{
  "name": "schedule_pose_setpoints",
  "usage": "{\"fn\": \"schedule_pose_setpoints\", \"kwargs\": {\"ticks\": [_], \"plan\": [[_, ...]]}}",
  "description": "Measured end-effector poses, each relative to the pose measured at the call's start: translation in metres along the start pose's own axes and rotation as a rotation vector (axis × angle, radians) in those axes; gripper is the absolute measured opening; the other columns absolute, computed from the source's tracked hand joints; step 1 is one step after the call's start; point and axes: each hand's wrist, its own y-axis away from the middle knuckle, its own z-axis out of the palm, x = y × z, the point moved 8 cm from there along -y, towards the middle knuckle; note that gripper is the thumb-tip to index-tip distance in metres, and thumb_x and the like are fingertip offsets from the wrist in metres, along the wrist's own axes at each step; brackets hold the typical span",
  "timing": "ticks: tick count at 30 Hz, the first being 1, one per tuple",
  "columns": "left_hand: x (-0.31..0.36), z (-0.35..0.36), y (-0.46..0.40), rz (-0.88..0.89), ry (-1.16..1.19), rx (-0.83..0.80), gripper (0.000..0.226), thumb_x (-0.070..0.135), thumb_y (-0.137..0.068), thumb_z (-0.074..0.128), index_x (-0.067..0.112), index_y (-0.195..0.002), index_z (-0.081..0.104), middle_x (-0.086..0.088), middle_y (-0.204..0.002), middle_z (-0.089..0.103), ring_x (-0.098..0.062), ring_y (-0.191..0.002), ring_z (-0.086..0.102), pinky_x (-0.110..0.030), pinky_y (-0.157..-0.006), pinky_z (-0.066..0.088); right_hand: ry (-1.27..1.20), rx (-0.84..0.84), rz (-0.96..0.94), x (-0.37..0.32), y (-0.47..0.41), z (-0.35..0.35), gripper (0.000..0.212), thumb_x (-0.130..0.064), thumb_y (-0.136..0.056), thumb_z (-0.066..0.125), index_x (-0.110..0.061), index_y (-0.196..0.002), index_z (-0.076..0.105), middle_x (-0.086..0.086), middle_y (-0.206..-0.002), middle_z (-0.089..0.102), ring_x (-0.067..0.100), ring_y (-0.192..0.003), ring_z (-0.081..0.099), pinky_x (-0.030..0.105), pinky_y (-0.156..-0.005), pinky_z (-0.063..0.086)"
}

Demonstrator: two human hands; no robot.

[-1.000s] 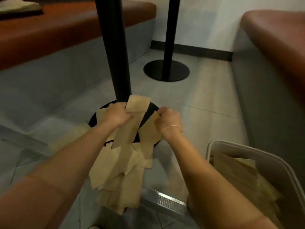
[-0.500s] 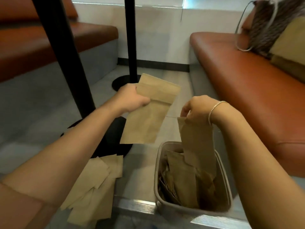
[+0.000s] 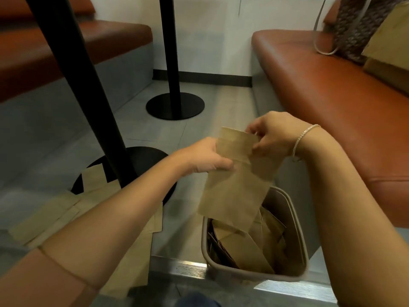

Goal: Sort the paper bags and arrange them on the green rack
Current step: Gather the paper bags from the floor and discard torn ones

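hanging above the bin [image 3: 296, 218], a flat paper bag [image 3: 236, 185] is gripped by both hands, seemingly so it can be checked and sorted. the left hand [image 3: 205, 158] is clamped on its left edge, the right hand [image 3: 272, 134] pinches its top right corner; the bag's body falls below the fingers. loose bags [image 3: 66, 213] lie left of them on the floor.

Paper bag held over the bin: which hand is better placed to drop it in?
Left, probably. The left hand grips the paper bag at its side, and the bag already hangs over the bin. The right hand only pinches the top flap, so it could let go first.
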Motion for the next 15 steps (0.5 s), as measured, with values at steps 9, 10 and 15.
{"fn": "schedule_pose_setpoints", "kwargs": {"ticks": [9, 10, 15], "plan": [[-0.042, -0.021, -0.001, -0.083, -0.071, 0.085, 0.029, 0.030, -0.082, 0.070, 0.021, -0.105, 0.056, 0.002, -0.095, 0.062, -0.010, -0.084, 0.059, -0.023, -0.072, 0.045, 0.448, -0.293, 0.055, 0.006, -0.004, 0.056, 0.032, -0.019, -0.084, 0.058, -0.019, -0.114, 0.064, 0.005, -0.106, 0.060, 0.026, -0.098, 0.057, 0.028, -0.083, 0.048], [-0.046, -0.025, 0.001, -0.091, -0.074, 0.093, 0.028, 0.030, -0.083, 0.069, 0.021, -0.106, 0.057, 0.002, -0.095, 0.062, -0.011, -0.085, 0.059, -0.023, -0.073, 0.046, 0.418, -0.281, 0.085, 0.012, -0.008, 0.060, 0.031, -0.019, -0.081, 0.059, -0.018, -0.112, 0.065, 0.005, -0.099, 0.060, 0.027, -0.093, 0.056, 0.031, -0.086, 0.050], [-0.059, -0.033, 0.002, -0.106, -0.080, 0.119, 0.019, 0.027, -0.085, 0.067, 0.023, -0.100, 0.057, 0.003, -0.090, 0.060, -0.010, -0.082, 0.059, -0.022, -0.073, 0.049, 0.290, -0.142, 0.187, 0.030, -0.019, 0.041, 0.033, -0.021, -0.080, 0.061, -0.020, -0.113, 0.065, 0.009, -0.110, 0.062, 0.033, -0.100, 0.058, 0.039, -0.087, 0.050]]}}
